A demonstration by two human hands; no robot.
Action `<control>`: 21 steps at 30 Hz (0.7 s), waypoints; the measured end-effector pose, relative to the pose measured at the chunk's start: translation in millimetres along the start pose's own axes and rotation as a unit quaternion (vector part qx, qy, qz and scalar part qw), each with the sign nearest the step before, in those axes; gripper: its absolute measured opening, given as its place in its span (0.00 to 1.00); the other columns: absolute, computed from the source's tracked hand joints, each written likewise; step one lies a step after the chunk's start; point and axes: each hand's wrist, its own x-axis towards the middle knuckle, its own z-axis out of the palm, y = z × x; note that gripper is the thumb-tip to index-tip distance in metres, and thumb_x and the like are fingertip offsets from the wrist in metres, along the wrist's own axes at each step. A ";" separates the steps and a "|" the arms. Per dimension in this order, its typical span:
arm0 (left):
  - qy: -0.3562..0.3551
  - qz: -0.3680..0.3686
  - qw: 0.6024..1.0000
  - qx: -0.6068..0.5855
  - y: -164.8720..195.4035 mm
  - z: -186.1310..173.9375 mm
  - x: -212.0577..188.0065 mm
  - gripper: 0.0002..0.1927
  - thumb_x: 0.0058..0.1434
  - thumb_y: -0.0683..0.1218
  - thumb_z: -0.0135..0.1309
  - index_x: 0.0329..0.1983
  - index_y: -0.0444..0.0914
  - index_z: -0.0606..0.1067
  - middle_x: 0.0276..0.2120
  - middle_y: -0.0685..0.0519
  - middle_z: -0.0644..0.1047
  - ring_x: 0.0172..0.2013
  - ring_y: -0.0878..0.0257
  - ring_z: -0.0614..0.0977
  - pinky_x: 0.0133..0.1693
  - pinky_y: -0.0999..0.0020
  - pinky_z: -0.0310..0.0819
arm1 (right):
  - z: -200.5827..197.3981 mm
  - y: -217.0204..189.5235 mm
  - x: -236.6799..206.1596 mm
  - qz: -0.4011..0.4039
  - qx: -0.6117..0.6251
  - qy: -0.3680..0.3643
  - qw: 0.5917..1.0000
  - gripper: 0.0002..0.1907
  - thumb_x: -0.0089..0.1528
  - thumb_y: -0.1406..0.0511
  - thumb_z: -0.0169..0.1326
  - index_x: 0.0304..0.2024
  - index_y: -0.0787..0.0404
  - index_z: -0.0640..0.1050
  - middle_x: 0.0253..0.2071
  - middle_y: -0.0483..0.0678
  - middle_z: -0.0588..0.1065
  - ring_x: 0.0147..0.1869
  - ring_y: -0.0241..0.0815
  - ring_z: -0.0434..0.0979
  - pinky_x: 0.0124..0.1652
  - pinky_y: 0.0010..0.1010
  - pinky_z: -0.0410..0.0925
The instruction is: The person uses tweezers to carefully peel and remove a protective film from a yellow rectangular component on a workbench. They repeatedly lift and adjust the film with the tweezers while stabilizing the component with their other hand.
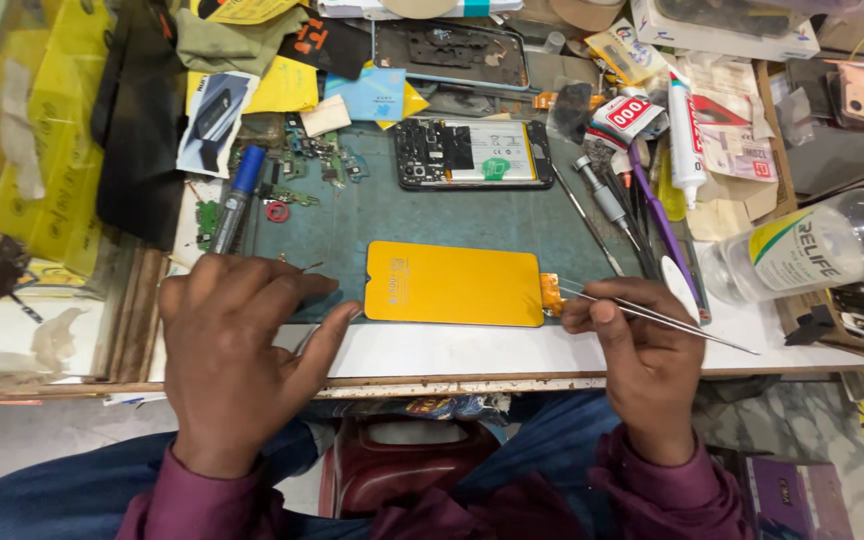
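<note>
With the left hand (237,350) flat and empty at nine o'clock of the yellow panel (454,284) lying on the mat (432,215) (centre bench), the right hand (642,345) pinches tweezers (642,310) at its orange flex tab (551,294), which could tear if tugged.

Phone repair bench: opened phone (474,153), screwdrivers (602,195), scattered parts (312,160)

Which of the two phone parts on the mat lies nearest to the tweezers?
The yellow panel: the tweezers in the right hand reach its edge; the opened phone lies farther back.
</note>
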 end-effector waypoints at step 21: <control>0.008 0.038 0.999 -0.033 34.2 17.4 2.2 0.15 0.56 0.55 0.67 0.37 0.41 0.81 0.39 0.55 0.78 0.45 0.56 0.75 0.44 0.58 0.60 | 14.3 -9.0 3.6 -0.019 -0.038 -0.023 0.999 0.12 0.69 0.71 0.55 0.54 0.71 0.73 0.45 0.56 0.80 0.48 0.44 0.84 0.51 0.34 0.79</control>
